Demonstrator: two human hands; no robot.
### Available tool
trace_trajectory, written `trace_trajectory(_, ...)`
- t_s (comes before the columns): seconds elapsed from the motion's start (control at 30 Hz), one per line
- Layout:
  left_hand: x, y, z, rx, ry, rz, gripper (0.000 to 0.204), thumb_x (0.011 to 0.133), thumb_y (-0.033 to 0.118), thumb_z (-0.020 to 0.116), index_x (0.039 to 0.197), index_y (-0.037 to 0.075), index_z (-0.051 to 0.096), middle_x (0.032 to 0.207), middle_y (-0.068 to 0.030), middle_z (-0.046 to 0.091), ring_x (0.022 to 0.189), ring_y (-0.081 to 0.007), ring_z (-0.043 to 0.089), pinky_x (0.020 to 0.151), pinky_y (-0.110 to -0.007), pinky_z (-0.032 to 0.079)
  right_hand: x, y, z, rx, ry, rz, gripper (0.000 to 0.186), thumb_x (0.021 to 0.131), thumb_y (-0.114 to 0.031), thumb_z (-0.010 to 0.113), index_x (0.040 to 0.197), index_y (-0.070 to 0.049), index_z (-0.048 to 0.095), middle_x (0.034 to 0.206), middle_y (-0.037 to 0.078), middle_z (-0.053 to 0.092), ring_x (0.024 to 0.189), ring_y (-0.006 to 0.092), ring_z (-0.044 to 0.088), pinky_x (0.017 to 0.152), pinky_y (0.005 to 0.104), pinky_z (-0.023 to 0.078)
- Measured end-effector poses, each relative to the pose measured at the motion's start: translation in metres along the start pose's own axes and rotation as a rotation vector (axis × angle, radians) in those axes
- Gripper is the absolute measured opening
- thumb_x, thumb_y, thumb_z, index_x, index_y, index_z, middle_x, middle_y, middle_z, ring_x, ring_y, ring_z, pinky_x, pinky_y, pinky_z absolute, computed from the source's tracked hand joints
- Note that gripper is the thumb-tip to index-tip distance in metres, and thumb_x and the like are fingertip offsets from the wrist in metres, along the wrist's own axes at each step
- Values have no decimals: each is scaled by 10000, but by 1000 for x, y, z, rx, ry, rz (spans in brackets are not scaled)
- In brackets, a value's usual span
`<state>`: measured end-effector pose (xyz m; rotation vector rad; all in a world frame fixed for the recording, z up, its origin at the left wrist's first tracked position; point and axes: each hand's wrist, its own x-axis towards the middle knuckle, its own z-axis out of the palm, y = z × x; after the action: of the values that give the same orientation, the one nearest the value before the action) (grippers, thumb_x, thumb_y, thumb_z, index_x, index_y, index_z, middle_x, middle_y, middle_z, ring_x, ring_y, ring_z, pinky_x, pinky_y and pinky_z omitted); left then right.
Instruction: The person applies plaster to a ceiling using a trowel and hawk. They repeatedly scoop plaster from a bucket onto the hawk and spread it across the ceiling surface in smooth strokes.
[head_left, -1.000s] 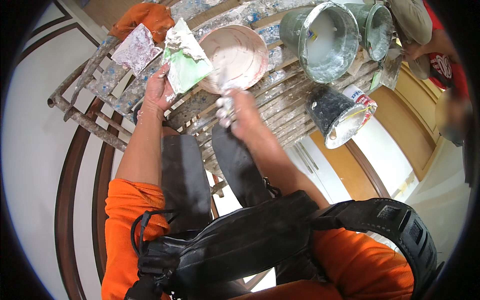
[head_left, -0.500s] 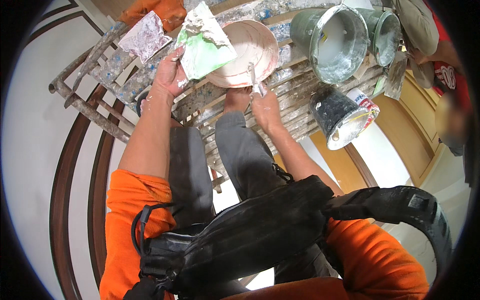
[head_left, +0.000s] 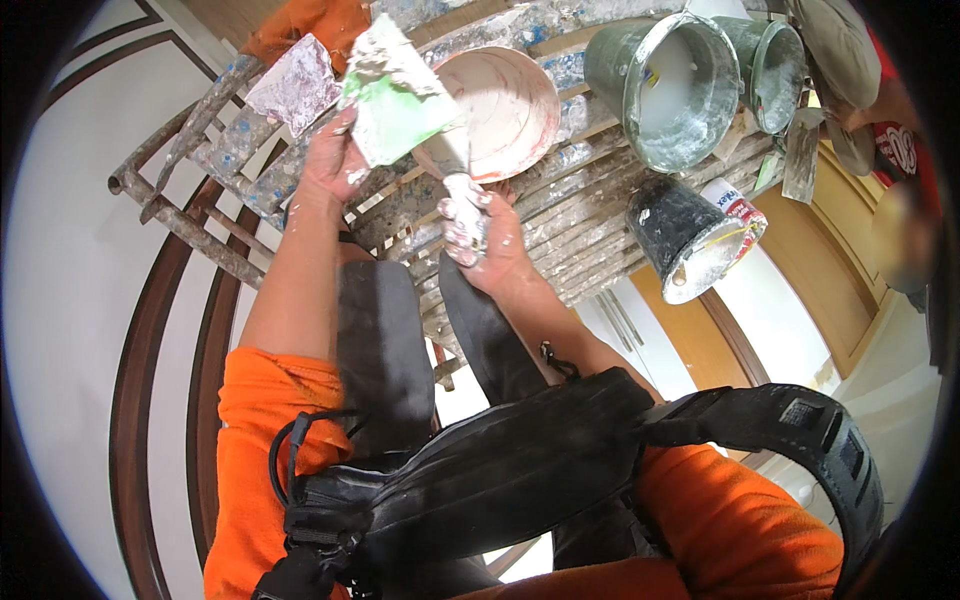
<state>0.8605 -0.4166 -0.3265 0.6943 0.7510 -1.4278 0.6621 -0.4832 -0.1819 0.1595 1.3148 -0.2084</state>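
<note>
My left hand point(head_left: 335, 160) grips a light green plastering board point(head_left: 400, 125) by its left side, with fingers partly hidden beneath it. A thick heap of white putty point(head_left: 380, 48) lies along the board's far edge. My right hand point(head_left: 492, 240) is closed around the putty-smeared handle of a putty knife point(head_left: 455, 152). Its blade points away from me, at the board's lower right corner; whether it touches the board I cannot tell. Just beyond the knife is a round, pinkish-white bucket point(head_left: 553, 105) smeared inside with putty.
Everything rests on a splattered slatted scaffold platform point(head_left: 590, 220). A purple-stained square board point(head_left: 295, 85) lies at left by an orange cloth point(head_left: 310, 25). On the right stand two green buckets point(head_left: 625, 100) point(head_left: 760, 35), a tilted black bucket point(head_left: 655, 225) and a white-and-red tub point(head_left: 745, 208). A person point(head_left: 850, 60) is at far right.
My right hand has swung left and nearer to me from the bucket, bringing the putty knife to the board's corner. The left hand and board have moved slightly left.
</note>
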Motion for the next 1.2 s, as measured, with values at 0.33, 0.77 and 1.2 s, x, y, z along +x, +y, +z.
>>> trace_trajectory(0.33,-32,10,-1,108,-68,-131,341,987,109,544,1284,-58,533,1229,-167,642,1096,-266,653,992,-414,528,-59,-57,-7,-1314,-56,-819,402,889,-44,611,1272,28,515,1066,111,606,978,191,590,898,324,468)
trace_trajectory(0.77,-36,-15,49,243,-76,-149,317,973,91,581,1269,-19,548,1190,-104,648,1064,-194,647,955,-335,537,-17,-84,-32,-1775,1,-1298,519,792,43,635,1289,-58,528,1123,196,576,1023,417,564,907,440,464)
trace_trajectory(1.2,-35,9,18,297,-1,-38,373,973,80,564,1327,-22,502,1235,-107,630,1093,-191,636,984,-333,522,-25,-71,-27,-1465,169,-743,434,956,-212,564,1326,8,505,1130,245,642,1056,350,628,930,385,465)
